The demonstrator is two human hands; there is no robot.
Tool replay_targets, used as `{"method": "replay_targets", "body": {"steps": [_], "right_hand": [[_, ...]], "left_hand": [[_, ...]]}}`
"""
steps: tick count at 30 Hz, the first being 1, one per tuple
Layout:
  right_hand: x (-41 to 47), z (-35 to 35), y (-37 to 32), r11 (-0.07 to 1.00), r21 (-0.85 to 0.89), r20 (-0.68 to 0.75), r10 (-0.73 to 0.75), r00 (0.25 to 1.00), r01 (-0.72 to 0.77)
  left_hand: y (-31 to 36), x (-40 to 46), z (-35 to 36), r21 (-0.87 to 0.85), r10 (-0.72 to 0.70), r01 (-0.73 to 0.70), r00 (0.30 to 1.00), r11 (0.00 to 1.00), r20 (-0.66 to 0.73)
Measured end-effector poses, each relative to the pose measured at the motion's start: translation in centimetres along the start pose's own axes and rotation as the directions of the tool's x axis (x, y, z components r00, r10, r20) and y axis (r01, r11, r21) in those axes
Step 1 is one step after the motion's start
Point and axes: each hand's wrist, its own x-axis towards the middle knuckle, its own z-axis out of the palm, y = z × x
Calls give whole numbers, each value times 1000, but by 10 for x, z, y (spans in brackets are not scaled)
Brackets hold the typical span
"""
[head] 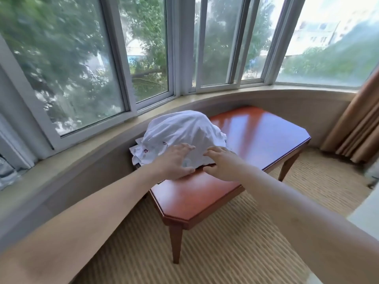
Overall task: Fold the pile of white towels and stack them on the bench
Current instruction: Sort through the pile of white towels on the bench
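- Far left: grey window frame [24, 103] and beige sill [67, 160] curved round the bay; trees blurred behind the glass.
- L arm came in from bottom-left, bare forearm stretched twd the bench.
- Left hand [175, 160] lay flat on the near-left side of the towel pile [180, 130], fingers spread wide and straight, thumb down by the bench edge, nothing gripped.
- The pile itself was a white rumpled mound on the bench's far-left end, right by the sill wall; small red marks showed on the lower layers at left, w/ a few edges hanging over the bench's left side.
- Right hand [222, 161] sat just beside the left, palm down on the pile's near-right edge, fingers extended and a bit splayed, not curled on cloth.
- Wooden bench [256, 136], glossy red-brown, ran bare to the right of the pile; tapered legs on ribbed tan carpet [235, 242].
- Far right: brown curtain [356, 128] hung in folds to the floor.
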Motion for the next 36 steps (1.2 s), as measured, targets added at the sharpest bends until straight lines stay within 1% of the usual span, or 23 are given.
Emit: {"method": "replay_targets", "body": {"steps": [5, 11, 14, 18, 21, 26, 29, 33, 36], "right_hand": [[52, -5, 40, 999, -41, 39, -5, 999, 7], [143, -12, 91, 997, -82, 81, -4, 997, 11], [206, -16, 113, 995, -101, 120, -11, 993, 23], [287, -13, 134, 995, -101, 167, -7, 986, 24], [335, -3, 149, 994, -104, 211, -24, 977, 47], [405, 12, 171, 989, -103, 288, -69, 955, 103], [446, 23, 185, 983, -89, 314, -126, 941, 162], [500, 42, 207, 971, -63, 361, -192, 913, 230], [541, 53, 224, 948, -28, 364, -287, 886, 318]], "left_hand": [[-15, 71, 5, 1, 25, -25, 1000, 1000, -5], [-53, 174, 12, -63, 5, -4, 1000, 998, 11], [-80, 231, 11, -112, -51, 51, 999, 992, -2], [-120, 291, 15, -127, -111, 113, 994, 985, 18], [-145, 328, 17, -142, -171, 176, 984, 974, 42], [-175, 373, 27, -149, -229, 239, 970, 960, 82], [-188, 401, 35, -159, -303, 317, 947, 935, 104], [-198, 439, 52, -114, -391, 402, 914, 909, 107], [-202, 468, 64, -85, -492, 498, 867, 863, 82]]}}
